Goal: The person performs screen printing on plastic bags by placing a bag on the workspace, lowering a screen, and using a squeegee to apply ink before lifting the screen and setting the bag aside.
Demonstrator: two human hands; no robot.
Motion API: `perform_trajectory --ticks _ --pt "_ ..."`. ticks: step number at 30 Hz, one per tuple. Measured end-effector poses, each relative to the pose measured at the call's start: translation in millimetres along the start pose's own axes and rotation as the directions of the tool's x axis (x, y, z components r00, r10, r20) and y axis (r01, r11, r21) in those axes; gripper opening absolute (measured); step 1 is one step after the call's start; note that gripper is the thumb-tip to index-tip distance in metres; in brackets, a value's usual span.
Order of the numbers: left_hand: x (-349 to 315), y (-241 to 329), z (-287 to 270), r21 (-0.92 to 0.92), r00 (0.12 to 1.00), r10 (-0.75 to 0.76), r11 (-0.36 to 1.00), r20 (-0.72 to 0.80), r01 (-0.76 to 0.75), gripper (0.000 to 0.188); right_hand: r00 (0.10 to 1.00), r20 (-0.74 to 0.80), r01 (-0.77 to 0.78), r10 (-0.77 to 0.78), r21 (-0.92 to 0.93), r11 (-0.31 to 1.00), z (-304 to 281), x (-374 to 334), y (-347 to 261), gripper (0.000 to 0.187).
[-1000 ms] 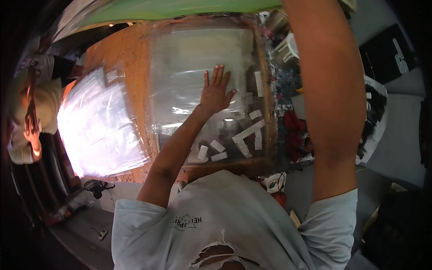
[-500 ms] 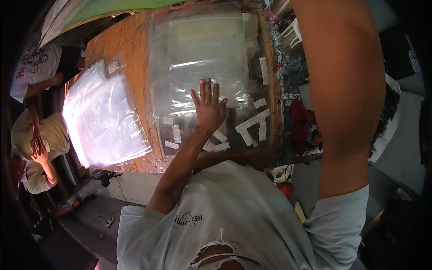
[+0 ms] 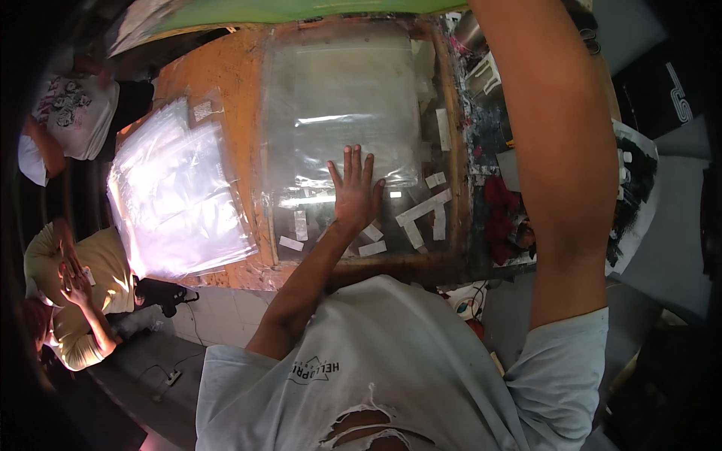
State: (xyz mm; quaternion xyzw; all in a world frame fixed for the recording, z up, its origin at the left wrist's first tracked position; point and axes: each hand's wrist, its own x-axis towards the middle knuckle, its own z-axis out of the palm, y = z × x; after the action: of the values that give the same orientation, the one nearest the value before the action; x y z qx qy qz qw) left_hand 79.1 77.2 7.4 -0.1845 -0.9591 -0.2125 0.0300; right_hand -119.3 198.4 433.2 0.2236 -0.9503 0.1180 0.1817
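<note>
Head view, clear plastic sheet (image 3: 346, 94), flat, glossy, under left hand (image 3: 355, 197)

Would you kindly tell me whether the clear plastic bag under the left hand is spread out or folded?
Spread out: the plastic bag lies flat, its lower edge running fairly straight, with the left hand's fingers splayed over it.

Left hand (image 3: 356, 197): palm down, fingers (image 3: 348, 161) straight, slightly spread, pointing forward; thumb (image 3: 377, 192) apart, to the right of the fingers. Left forearm (image 3: 314, 270): behind the fingers, slanting back leftward. Right arm (image 3: 562, 158): bare, extended forward beyond view, right of those fingers.
</note>
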Motion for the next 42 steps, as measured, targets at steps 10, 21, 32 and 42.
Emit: perform_trajectory --ticks 10,21,32,42 --pt "-23.7 33.0 -168.4 -0.962 0.895 -0.398 0.251 -0.201 -0.104 0.054 0.969 -0.246 0.001 0.014 0.062 0.998 105.8 -144.2 -59.2 0.051" --pt "-87.4 -10.5 -86.2 -0.607 0.499 -0.445 -0.762 0.743 0.224 0.026 0.990 -0.025 -0.136 0.137 0.060 0.989 301.4 -134.5 57.6 0.036" --pt "-83.9 2.8 -107.3 -0.653 0.488 -0.482 -0.705 0.728 0.278 0.031 0.990 0.013 -0.138 0.141 -0.146 0.980 382.2 -45.7 93.0 0.037" --pt "-92.0 -0.5 -103.4 -0.692 0.522 -0.484 -0.637 0.702 0.340 0.037 0.979 0.159 -0.117 0.124 -0.054 0.992 268.9 -253.6 -57.6 0.039"
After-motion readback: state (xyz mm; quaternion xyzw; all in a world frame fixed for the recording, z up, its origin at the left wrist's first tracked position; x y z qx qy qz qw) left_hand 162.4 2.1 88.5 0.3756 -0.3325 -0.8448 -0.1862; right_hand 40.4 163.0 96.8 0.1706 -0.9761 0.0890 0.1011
